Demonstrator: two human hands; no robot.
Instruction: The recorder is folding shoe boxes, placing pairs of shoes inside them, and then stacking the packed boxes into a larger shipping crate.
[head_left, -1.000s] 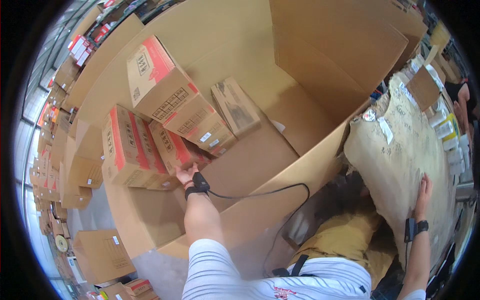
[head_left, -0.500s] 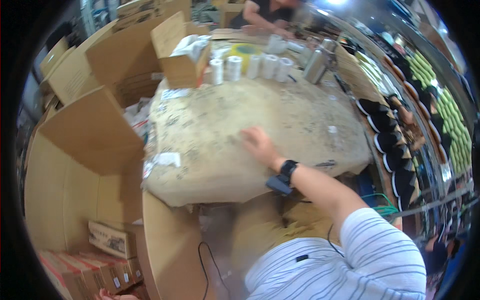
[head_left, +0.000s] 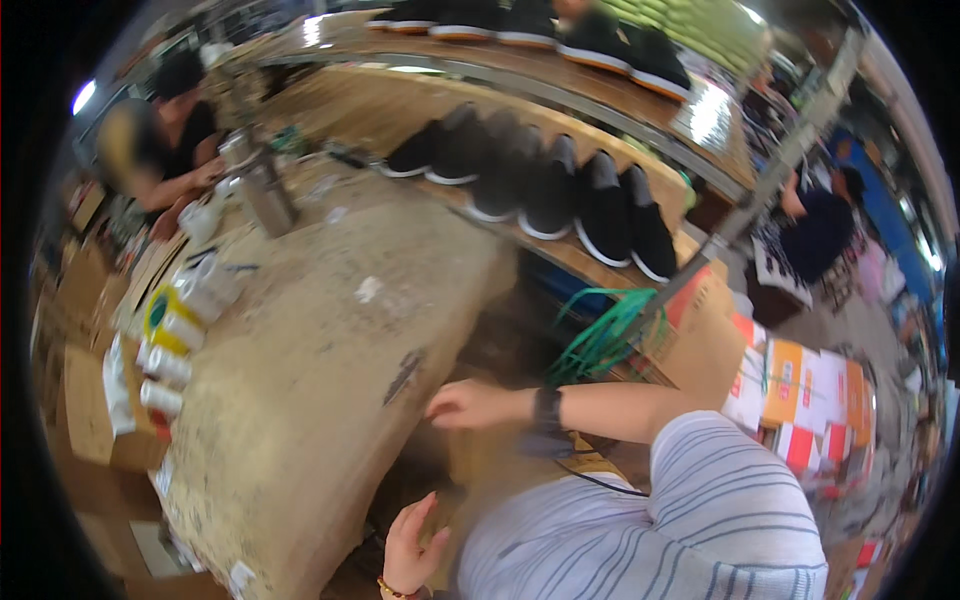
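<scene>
My right hand (head_left: 472, 404) is held by the near edge of the cloth-covered table (head_left: 300, 350), fingers loosely bent, with nothing visible in it. A dark slim object (head_left: 404, 376) lies on the table just past its fingertips; I cannot make out its kind. Lower down, my left hand (head_left: 410, 548) is raised close to my body, thumb and fingers apart and empty. Along a wooden shelf (head_left: 590, 262) beyond the table stands a row of black slip-on shoes (head_left: 548, 195) with white soles.
White thread spools (head_left: 168, 366), a yellow tape roll (head_left: 160, 312) and a steel flask (head_left: 264, 190) stand on the table. Green strapping (head_left: 610, 330) hangs beside a metal post (head_left: 770, 180). Stacked cartons (head_left: 800, 390) are at right. A person (head_left: 185, 130) works across the table.
My view has swung right toward the shoe shelf. My right hand has moved from over the table's middle to its near edge. My left hand has come up from beside the boxes.
</scene>
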